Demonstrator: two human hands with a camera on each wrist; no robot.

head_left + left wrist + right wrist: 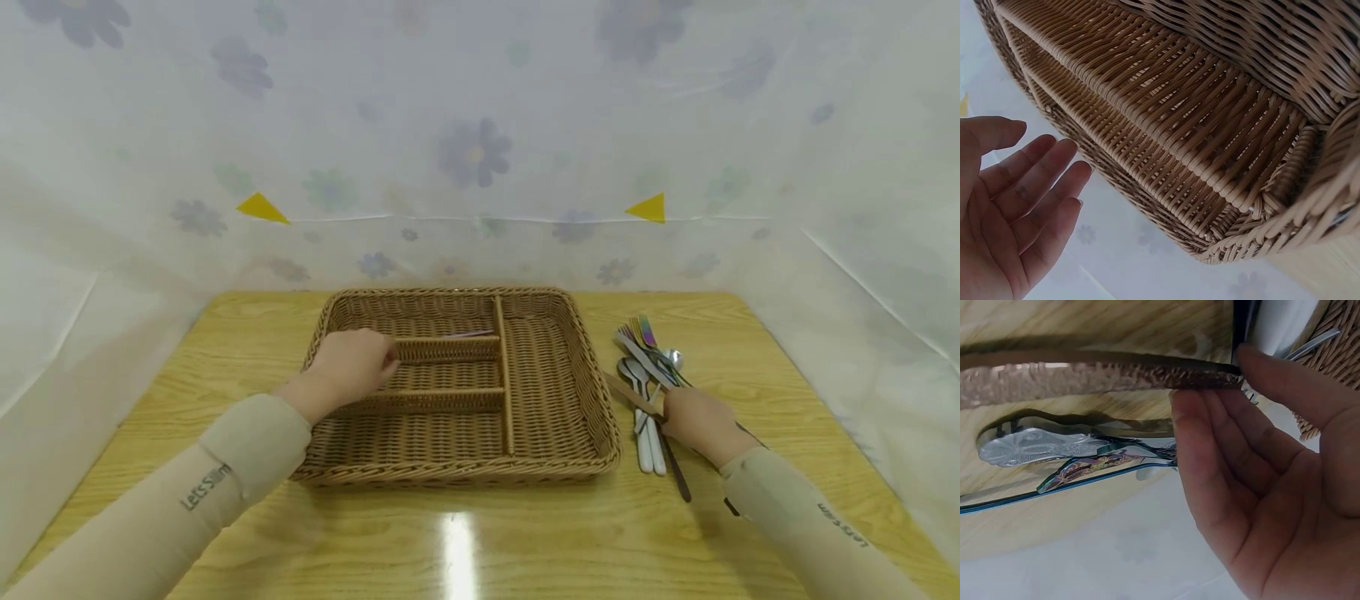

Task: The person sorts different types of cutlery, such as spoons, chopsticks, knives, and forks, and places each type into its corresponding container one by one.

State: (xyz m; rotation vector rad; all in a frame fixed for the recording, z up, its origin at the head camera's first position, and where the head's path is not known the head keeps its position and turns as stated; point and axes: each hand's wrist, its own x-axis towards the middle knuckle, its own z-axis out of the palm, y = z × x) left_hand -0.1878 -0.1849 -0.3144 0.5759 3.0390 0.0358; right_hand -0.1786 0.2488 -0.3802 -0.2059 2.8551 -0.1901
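In the head view, a brown wicker basket [555,471] with dividers stands on the table. My left hand [348,367] is over its left side, near the end of a divider [446,340]. The left wrist view shows that hand [1029,200] holding nothing, its fingers loosely bent. To the basket's right, my right hand [701,425] pinches a copper-coloured knife [630,393] between thumb and fingertips. Its patterned handle [1085,381] shows close up in the right wrist view. White-handled cutlery [645,450], forks [643,329] and a round spoon bowl [673,358] lie around this hand.
A thin purple piece [468,334] shows in the basket's far left compartment. An ornate silver handle [1041,447] and a blue one [1085,487] lie on the wooden table [360,542]. Flowered white sheeting [480,233] encloses the back and sides.
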